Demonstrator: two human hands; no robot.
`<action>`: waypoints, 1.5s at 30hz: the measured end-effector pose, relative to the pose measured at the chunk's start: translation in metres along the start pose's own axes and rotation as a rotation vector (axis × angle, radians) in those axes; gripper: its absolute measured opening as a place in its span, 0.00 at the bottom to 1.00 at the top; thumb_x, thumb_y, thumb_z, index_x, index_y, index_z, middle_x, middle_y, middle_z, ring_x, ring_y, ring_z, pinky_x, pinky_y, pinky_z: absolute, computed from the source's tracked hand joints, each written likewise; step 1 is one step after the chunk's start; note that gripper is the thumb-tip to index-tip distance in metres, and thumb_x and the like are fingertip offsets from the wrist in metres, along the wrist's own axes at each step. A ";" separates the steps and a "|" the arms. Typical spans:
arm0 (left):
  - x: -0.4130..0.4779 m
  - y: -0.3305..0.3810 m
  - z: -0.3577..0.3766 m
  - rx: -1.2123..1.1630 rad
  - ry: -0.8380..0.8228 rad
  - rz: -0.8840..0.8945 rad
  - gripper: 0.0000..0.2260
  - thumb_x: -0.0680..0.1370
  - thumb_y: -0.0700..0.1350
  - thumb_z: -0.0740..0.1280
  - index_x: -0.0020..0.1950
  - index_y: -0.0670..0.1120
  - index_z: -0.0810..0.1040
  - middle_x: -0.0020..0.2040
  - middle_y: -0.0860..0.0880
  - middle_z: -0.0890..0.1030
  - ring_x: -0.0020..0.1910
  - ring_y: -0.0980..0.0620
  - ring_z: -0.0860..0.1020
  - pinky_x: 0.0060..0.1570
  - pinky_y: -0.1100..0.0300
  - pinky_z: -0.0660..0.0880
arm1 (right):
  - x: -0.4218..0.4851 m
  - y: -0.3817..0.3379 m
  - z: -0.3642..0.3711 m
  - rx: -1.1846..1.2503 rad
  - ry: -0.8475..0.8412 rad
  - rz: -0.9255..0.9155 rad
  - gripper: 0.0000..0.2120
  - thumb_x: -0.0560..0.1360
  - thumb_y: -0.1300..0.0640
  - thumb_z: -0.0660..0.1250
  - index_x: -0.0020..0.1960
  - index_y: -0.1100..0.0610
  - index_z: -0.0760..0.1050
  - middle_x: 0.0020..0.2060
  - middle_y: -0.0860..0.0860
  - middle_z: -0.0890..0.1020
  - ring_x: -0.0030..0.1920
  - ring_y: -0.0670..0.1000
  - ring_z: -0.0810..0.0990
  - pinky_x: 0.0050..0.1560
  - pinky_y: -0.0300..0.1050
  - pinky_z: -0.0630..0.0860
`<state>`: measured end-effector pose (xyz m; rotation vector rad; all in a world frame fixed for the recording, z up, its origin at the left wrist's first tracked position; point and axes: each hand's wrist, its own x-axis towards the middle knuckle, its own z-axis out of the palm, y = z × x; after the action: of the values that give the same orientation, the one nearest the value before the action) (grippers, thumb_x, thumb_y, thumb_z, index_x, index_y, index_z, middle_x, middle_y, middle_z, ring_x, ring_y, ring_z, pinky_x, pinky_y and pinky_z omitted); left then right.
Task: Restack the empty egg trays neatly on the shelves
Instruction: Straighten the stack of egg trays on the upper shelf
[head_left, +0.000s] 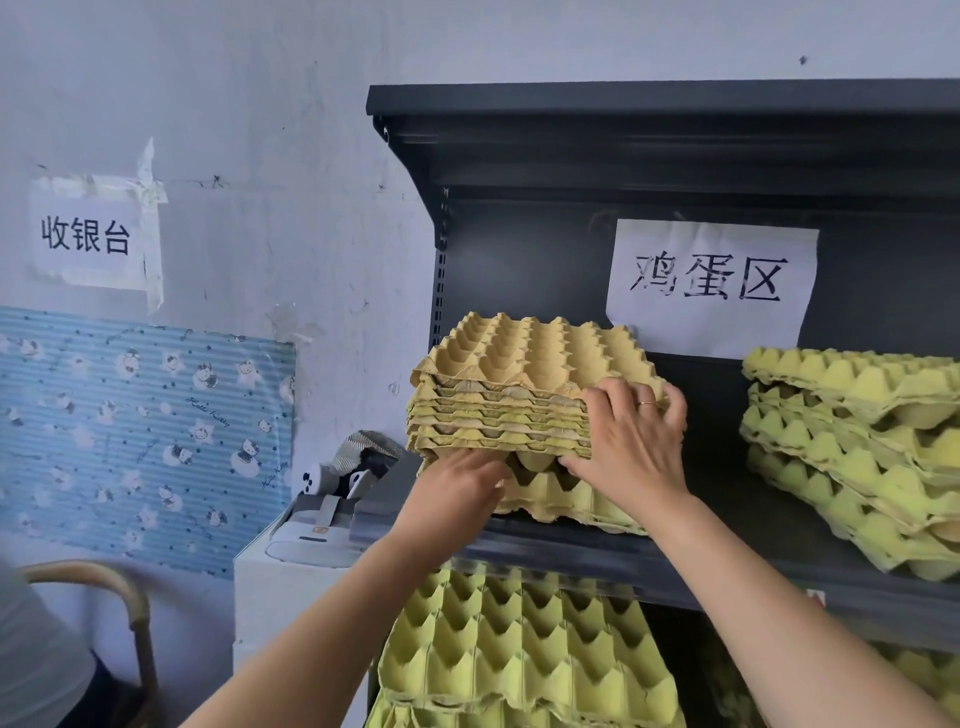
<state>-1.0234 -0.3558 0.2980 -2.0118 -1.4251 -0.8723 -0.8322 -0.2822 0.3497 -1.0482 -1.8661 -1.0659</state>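
Fingers (485, 462) of left hand (457, 491) tucked under tan moulded-pulp egg-tray stack (519, 364) on dark grey metal shelf (597, 553), tips hidden, grasp unclear; right hand (631, 447) clasps stack's front edge. Risk: uneven lift fans trays off shelf lip; nudging slumped yellow-green tray pile (857, 452) topples it.

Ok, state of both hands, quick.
Left hand: fingers tucked under the stack, grip cannot be told.
Right hand: closed, holding the stack.
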 end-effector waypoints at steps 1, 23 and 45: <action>0.000 0.003 0.005 0.016 -0.073 -0.004 0.11 0.77 0.41 0.64 0.59 0.45 0.78 0.58 0.49 0.78 0.53 0.45 0.78 0.52 0.53 0.73 | 0.000 0.000 0.000 -0.004 -0.002 0.000 0.37 0.52 0.38 0.79 0.53 0.58 0.76 0.49 0.54 0.77 0.48 0.59 0.77 0.59 0.65 0.67; -0.004 0.015 0.016 0.347 0.017 -0.042 0.10 0.60 0.43 0.76 0.38 0.48 0.78 0.37 0.51 0.76 0.33 0.49 0.75 0.30 0.58 0.69 | 0.007 -0.007 -0.012 0.007 0.073 -0.031 0.34 0.55 0.40 0.79 0.52 0.59 0.76 0.50 0.55 0.77 0.48 0.58 0.77 0.61 0.65 0.66; 0.016 -0.026 -0.077 -1.741 0.220 -1.167 0.27 0.75 0.64 0.61 0.70 0.51 0.67 0.60 0.44 0.73 0.49 0.43 0.77 0.38 0.52 0.76 | -0.001 0.034 -0.033 0.125 0.169 -0.106 0.41 0.53 0.40 0.80 0.55 0.59 0.68 0.53 0.54 0.71 0.53 0.56 0.70 0.64 0.73 0.61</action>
<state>-1.0600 -0.3939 0.3619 -1.3321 -1.7813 -3.5824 -0.7947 -0.3008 0.3717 -0.7703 -1.8416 -1.0493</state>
